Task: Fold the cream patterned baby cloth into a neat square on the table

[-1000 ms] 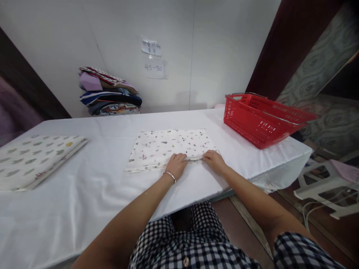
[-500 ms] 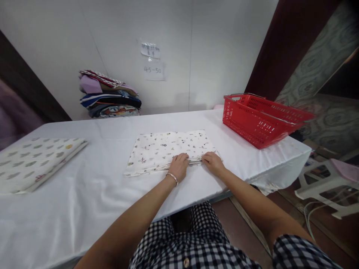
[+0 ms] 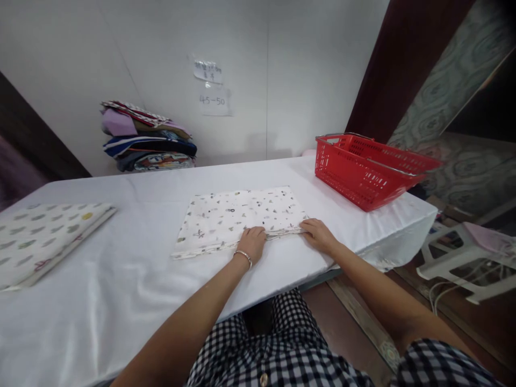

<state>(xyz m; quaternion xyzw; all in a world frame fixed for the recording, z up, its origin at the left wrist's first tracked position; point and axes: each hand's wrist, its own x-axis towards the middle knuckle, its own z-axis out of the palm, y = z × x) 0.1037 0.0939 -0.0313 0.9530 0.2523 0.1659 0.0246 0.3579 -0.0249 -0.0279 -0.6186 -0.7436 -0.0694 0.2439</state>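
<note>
The near edge of a folded patterned cloth [image 3: 237,217] is being pressed by both hands on a table draped in a white sheet [image 3: 133,274]. The left hand [image 3: 252,241], with a bracelet [image 3: 244,256] at its wrist, is being laid palm down on the cloth's front edge, its fingers curled over the layered hem; whether any layer is being pinched between them cannot be told. The right hand [image 3: 320,233] is being held just to the right of it, at the cloth's near right corner, fingertips touching the stacked edges, again with no clear sign of a closed hold. The rest of the cloth is being left flat, stretching away from both hands and out to the left of them. Well beyond the right hand, toward the far right end of the table, a red plastic basket [image 3: 365,169] is being kept. Far to the left of the left hand, another folded printed cloth [image 3: 44,234] is lying, and behind it, against the wall, a stack of folded fabrics [image 3: 147,137] is resting under two paper notes [image 3: 212,86].
</note>
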